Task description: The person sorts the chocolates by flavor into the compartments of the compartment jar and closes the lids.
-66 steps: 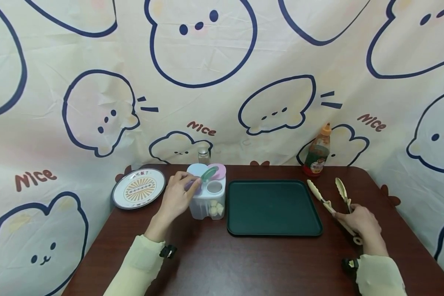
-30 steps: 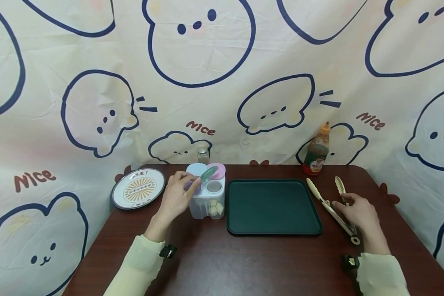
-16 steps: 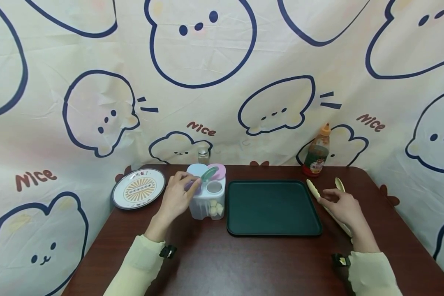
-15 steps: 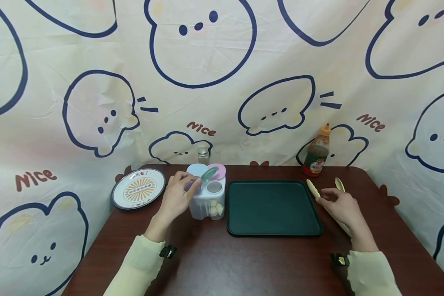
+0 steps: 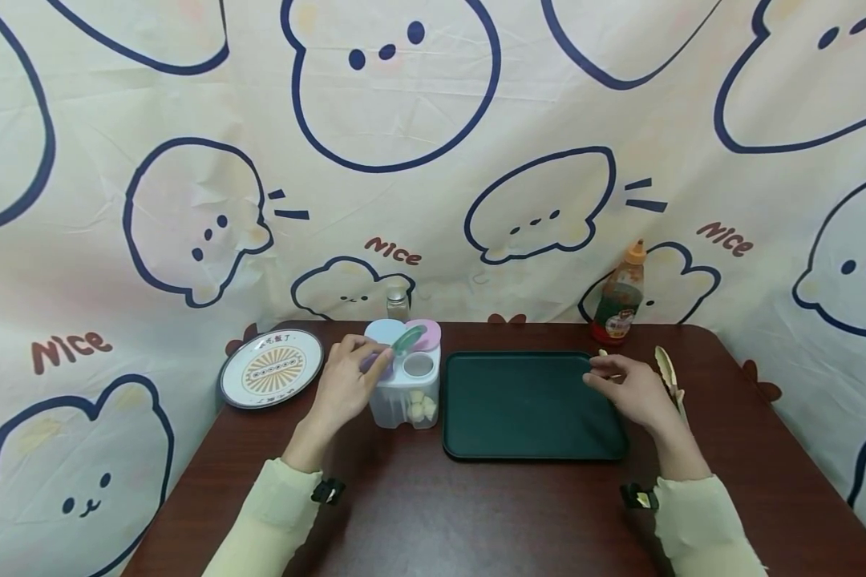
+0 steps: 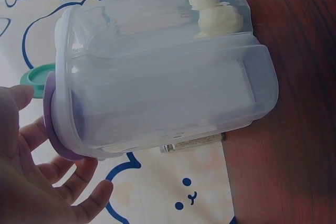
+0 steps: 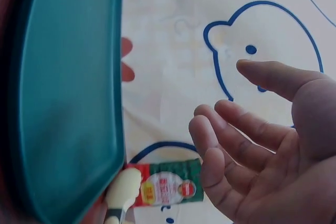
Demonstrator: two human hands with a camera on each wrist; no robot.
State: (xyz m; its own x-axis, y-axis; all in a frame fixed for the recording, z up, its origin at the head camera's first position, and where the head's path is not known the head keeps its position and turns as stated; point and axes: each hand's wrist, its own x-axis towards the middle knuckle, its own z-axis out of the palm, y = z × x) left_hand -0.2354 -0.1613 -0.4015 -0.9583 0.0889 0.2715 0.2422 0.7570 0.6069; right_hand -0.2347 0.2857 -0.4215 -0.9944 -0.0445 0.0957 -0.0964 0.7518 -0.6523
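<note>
In the head view, my left hand (image 5: pixel 346 375) rests at the top of a clear divided storage box (image 5: pixel 397 405). Its fingertips are by the purple lid (image 6: pixel 50 116), and the thumb is near the raised green lid (image 5: pixel 408 339). Those fingers are spread and loosely bent in the left wrist view. Pale chunks (image 6: pixel 218 19) lie in one compartment, whose round opening (image 5: pixel 418 365) is uncovered. Over the right edge of a dark green tray (image 5: pixel 527 409), my right hand (image 5: pixel 635 393) hovers with loosely bent fingers, holding nothing. It partly hides the tongs (image 5: pixel 666 370).
A patterned plate (image 5: pixel 272 369) lies at the left. Behind the box stands a small glass shaker (image 5: pixel 398 304). A sauce bottle (image 5: pixel 618 296) with an orange cap is at the back right. A printed cloth (image 5: pixel 433 200) hangs behind the brown table (image 5: pixel 433 513).
My right hand has left the tongs, lying with arms apart, and moved left over them to the tray's edge. My left hand has stayed at the box.
</note>
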